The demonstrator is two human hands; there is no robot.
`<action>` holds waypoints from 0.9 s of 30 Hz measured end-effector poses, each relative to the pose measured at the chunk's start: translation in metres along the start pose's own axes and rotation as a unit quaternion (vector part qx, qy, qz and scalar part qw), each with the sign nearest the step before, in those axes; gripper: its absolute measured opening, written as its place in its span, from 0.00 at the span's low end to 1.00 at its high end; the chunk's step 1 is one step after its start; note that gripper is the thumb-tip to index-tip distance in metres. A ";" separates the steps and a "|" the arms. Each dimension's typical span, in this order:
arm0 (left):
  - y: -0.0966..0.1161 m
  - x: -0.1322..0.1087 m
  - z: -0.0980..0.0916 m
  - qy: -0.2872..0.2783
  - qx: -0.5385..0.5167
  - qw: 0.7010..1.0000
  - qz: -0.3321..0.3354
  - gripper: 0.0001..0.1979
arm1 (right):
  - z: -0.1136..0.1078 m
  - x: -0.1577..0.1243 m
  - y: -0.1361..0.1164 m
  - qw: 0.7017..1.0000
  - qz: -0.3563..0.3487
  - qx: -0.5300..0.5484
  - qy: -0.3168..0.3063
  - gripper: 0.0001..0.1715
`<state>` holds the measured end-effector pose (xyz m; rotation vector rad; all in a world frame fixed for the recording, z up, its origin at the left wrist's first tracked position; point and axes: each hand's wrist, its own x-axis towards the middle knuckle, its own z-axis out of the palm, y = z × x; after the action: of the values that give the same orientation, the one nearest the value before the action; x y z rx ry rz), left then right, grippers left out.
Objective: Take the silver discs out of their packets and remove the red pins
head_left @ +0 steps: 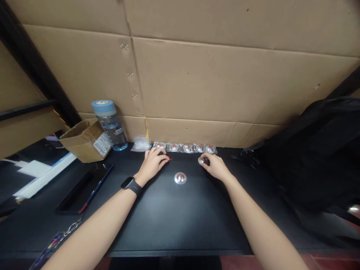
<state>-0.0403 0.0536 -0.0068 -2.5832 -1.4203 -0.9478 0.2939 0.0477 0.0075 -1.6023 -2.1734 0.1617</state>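
Standing here I see a person at a matte black desk (pixel 180 225) set against a brown cardboard wall (pixel 213 82), both bare forearms stretched fwd. R hand (pixel 216 167) has a small round silver metal piece (pixel 200 160), grip narrow, thumb & fingers closed on it; smth dark brown shows there too, too small to make out. It's just in front of the right end of the back row. L hand (pixel 153 163), w/ a black square-faced watch (pixel 131 184) on the wrist, is by the row's left end, fingers bent, fairly close together; a tiny red loop (pixel 170 159) shows at the thumb tip, can't tell if it's pinched or just lying there.

Btwn the hands, nearer the person, a flat round silver disc (pixel 180 178) w/ raised middle & red bit on top lies on the desk, apart from both. Back row = five clear plastic packets (pixel 188 148), each w/ a similar silver disc & red mark, lined up along the wall's foot. Left of them, a crumpled clear plastic bag (pixel 141 143).

Further left: clear bottle w/ blue lid (pixel 112 125), open brown cardboard box (pixel 90 140) beside it, black phone w/ blue edge (pixel 84 189), long white strip (pixel 46 176). Far right, a big black fabric bag (pixel 312 157)
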 end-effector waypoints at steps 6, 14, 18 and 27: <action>0.008 -0.002 -0.013 0.021 -0.056 0.998 -0.031 0.09 | -0.002 0.001 -0.004 0.998 -0.017 0.047 0.046 0.11; 0.024 -0.007 -0.027 0.044 -0.130 0.986 -0.095 0.04 | 0.000 -0.005 -0.039 0.975 -0.018 0.191 0.112 0.14; 0.032 -0.008 -0.028 0.070 -0.218 0.965 -0.131 0.06 | 0.004 -0.013 -0.069 0.951 -0.037 0.281 0.123 0.15; 0.056 -0.014 -0.026 0.061 -0.300 0.946 -0.110 0.07 | 0.015 -0.030 -0.111 0.908 -0.071 0.389 0.141 0.14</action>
<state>-0.0145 0.0023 0.0205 -2.7013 -1.6087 -1.7861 0.1969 -0.0143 0.0238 -0.9358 -1.6664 0.6202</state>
